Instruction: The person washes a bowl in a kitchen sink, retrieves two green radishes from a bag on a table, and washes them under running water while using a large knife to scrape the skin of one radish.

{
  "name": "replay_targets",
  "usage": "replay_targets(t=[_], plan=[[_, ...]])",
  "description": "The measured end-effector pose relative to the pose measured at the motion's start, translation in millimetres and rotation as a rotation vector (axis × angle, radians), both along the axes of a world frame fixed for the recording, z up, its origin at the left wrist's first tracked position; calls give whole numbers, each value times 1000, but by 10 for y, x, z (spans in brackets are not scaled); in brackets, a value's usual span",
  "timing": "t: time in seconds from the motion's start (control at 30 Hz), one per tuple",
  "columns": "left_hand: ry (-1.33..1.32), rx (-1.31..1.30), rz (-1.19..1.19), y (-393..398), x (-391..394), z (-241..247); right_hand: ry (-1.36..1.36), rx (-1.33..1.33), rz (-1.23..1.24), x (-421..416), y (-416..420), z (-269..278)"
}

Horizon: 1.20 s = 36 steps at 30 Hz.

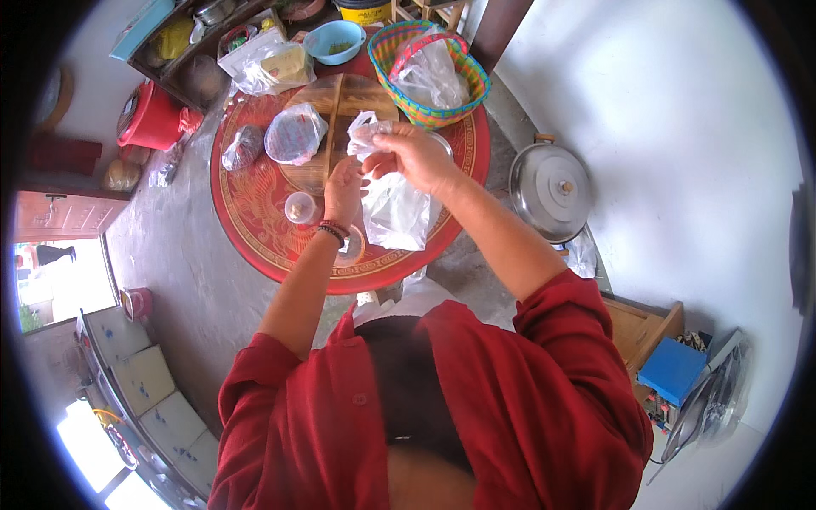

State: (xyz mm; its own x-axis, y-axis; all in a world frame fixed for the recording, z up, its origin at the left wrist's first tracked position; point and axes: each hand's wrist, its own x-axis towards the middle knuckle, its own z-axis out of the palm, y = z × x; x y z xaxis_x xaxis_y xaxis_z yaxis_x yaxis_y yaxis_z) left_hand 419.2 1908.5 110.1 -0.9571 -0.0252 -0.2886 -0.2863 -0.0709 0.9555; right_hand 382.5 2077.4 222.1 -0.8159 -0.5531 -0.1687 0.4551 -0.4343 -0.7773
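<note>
A small clear plastic bag (362, 137) is pinched in my right hand (413, 153), raised over the round red table (239, 217). My left hand (344, 191) is just below and to the left of it, fingers apart, with nothing visible in them. Beneath my hands lies a larger white plastic bag (398, 213). A round wooden lid (309, 172) with a crossbar lies behind my left hand. Left of it are a plastic-wrapped round bundle (296, 134) and a knotted bag of dark contents (243, 148). A small clear cup (301, 208) stands beside my left hand.
A woven basket (421, 115) holding plastic bags stands at the table's back right, near a blue bowl (335, 42) and a bagged package (274, 67). A lidded metal pot (551, 191) is right of the table. A red bucket (153, 115) stands to the left.
</note>
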Motion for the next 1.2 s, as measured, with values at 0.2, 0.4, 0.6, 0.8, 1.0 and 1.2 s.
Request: replay_targets(t=[0.2,0.4,0.6,0.8,1.0,1.2], plan=[[272,-586,-240,155,84,-307,162,191,136,-114,89,-10],[-166,-1004,-569,342,178,-391,210,421,216,-168,379,-32],[23,-1010,-793,134,273,-715,369,809,-132,17,601,-825],[81,-657,-145,235,222,-546,487,960,-14,325,233,-1679],[-57,-436,-49,-4,-132,-580,718,845,357,195,140,-1201],[-294,176,195,-337,64,-320,485,747,294,175,740,-1135]])
